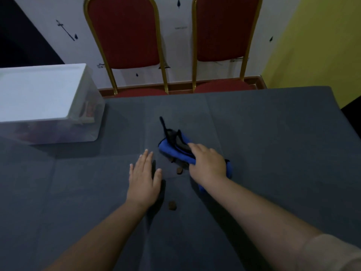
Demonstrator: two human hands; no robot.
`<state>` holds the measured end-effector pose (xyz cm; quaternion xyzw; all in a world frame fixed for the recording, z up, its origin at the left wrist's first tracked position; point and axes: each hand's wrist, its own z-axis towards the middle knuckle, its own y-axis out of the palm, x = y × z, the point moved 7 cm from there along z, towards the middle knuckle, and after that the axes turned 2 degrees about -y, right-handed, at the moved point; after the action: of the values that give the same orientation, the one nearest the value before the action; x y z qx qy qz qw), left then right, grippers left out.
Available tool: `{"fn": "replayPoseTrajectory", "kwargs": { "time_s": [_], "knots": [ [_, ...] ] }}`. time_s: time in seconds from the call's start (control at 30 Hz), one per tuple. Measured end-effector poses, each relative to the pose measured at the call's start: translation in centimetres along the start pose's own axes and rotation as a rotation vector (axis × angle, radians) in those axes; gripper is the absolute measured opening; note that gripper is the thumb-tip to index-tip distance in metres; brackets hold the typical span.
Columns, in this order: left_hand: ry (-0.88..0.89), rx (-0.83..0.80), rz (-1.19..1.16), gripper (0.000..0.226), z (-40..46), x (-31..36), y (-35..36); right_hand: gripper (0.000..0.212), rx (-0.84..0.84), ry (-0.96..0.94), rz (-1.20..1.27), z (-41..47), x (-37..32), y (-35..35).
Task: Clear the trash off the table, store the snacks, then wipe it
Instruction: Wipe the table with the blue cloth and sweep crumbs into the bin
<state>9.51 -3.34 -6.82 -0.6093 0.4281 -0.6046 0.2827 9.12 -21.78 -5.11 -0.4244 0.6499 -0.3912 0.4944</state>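
Note:
A blue cleaning cloth with black trim [172,150] lies bunched on the dark grey table [273,153] near its middle. My right hand [208,165] presses down on the cloth and grips its near part. My left hand [143,178] rests flat on the table just left of it, fingers together, holding nothing. Two small brown crumbs lie on the cloth-covered table: one [179,170] between my hands, another [172,205] nearer to me.
A clear plastic storage box with a white lid [39,98] stands at the table's far left, with packets dimly visible inside. Two red chairs with gold frames [127,36] [224,32] stand behind the far edge. A yellow wall is at the right.

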Motion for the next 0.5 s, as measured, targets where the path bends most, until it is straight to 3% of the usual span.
{"fn": "replayPoseTrajectory", "kwargs": {
  "time_s": [0.17,0.33,0.5],
  "knots": [
    [0.007,-0.014,-0.034,0.071,0.6,-1.3,-0.3,0.057,-0.012,-0.019,0.122,-1.3,-1.7,0.3],
    [0.027,-0.037,-0.055,0.066,0.7,-2.4,-0.8,0.054,0.301,0.260,0.078,0.0,4.5,-4.8],
    [0.044,-0.042,-0.033,0.078,0.5,-4.4,-1.3,0.056,0.231,0.402,-0.063,2.3,8.4,-5.2]
  ]
}}
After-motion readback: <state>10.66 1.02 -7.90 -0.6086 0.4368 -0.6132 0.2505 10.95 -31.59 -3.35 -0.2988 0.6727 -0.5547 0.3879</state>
